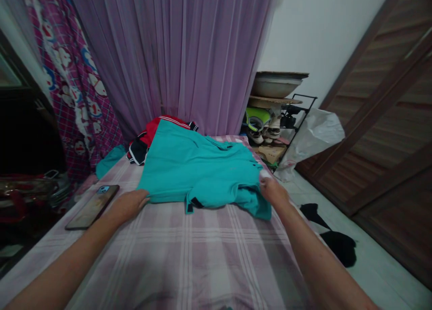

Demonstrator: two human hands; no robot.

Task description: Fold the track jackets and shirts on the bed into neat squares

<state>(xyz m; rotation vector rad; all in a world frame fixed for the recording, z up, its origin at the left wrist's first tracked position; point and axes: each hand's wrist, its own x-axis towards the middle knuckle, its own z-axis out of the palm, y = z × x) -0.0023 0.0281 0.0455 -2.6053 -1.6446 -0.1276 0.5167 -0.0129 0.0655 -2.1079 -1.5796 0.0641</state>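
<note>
A teal shirt (195, 166) lies spread on a plaid purple bedsheet (189, 251). My left hand (130, 204) rests at the shirt's near left corner, fingers closed on the hem. My right hand (272, 190) pinches the shirt's right edge near a folded sleeve. A red, black and white garment (148, 137) lies bunched behind the teal shirt.
A phone (92, 206) lies on the bed to the left of my left hand. Purple curtains (175, 53) hang behind the bed. A rack (273, 121) with shoes and a basin stands at the right, beside a white bag (312, 134). Dark cloths (334, 240) lie on the floor.
</note>
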